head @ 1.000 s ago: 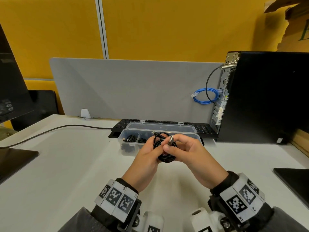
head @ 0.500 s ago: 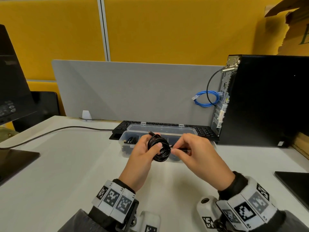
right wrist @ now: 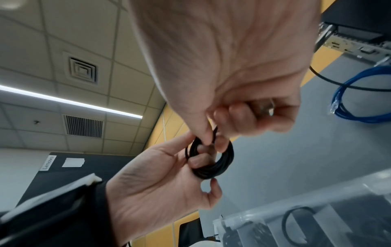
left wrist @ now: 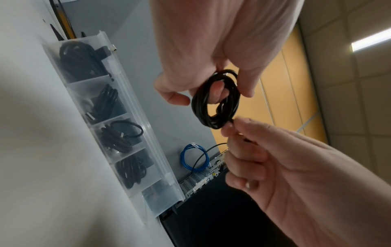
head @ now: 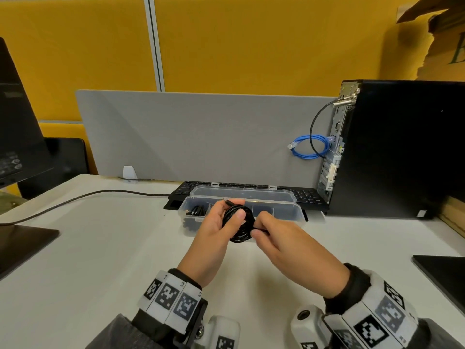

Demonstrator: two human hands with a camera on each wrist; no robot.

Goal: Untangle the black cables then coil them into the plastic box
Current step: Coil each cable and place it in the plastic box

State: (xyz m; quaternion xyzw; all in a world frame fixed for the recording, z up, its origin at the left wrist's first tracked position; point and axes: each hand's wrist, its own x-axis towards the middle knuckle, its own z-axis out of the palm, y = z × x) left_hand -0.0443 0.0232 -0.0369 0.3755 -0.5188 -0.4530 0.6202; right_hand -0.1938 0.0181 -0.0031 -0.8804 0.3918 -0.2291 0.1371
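A small coil of black cable [head: 239, 229] is held up above the desk, just in front of the clear plastic box [head: 281, 212]. My left hand [head: 226, 220] grips the coil, thumb across its front and fingers behind; the thumb shows through the ring in the left wrist view [left wrist: 215, 100]. My right hand [head: 261, 229] pinches the cable's loose end at the coil's lower right edge [right wrist: 211, 158]. The box [left wrist: 148, 133] lies open with its lid tipped back, and several of its compartments hold coiled black cables [left wrist: 118, 133].
A black keyboard [head: 309, 196] lies behind the box against the grey divider [head: 201, 137]. A black computer tower [head: 402, 147] stands at the right with a blue cable loop [head: 309, 147]. A monitor base [head: 22, 238] and its lead [head: 75, 199] are on the left.
My right hand drew the cable's end off the front of the coil to the right, and now pinches it close against the coil's lower right edge. My left hand kept hold of the coil.
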